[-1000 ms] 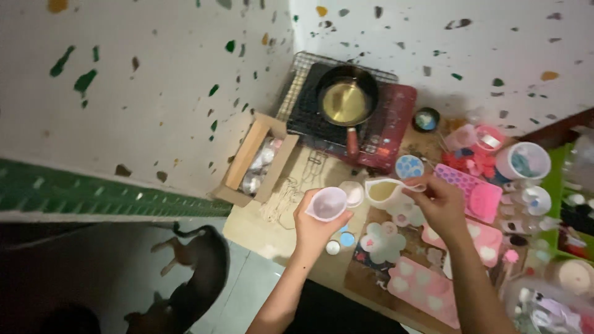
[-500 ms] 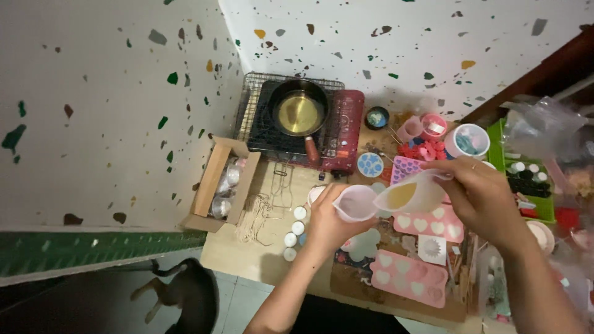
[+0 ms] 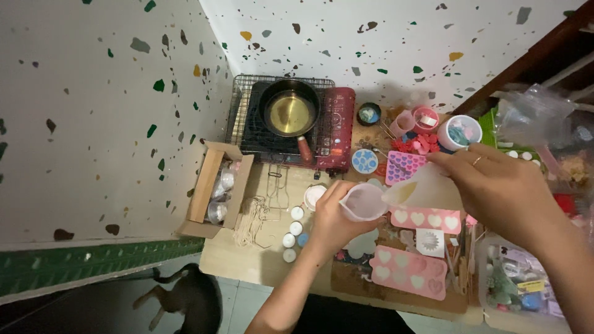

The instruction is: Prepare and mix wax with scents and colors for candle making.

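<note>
The left hand (image 3: 334, 219) grips a small translucent plastic cup (image 3: 364, 201); the right hand (image 3: 504, 185) clasps a tilted clear spouted pitcher (image 3: 427, 188), its spout touching the cup's rim. Below lie two pink heart-cavity silicone moulds (image 3: 408, 272), and four small white tealight cups (image 3: 291, 238) to the left.

A home craft corner — portable stove (image 3: 286, 124), silicone moulds (image 3: 408, 272), low table (image 3: 247, 256) on terrazzo floor (image 3: 93, 111).

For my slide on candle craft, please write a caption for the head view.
Left hand holds a small cup; right hand tips a translucent jug toward it.
</note>
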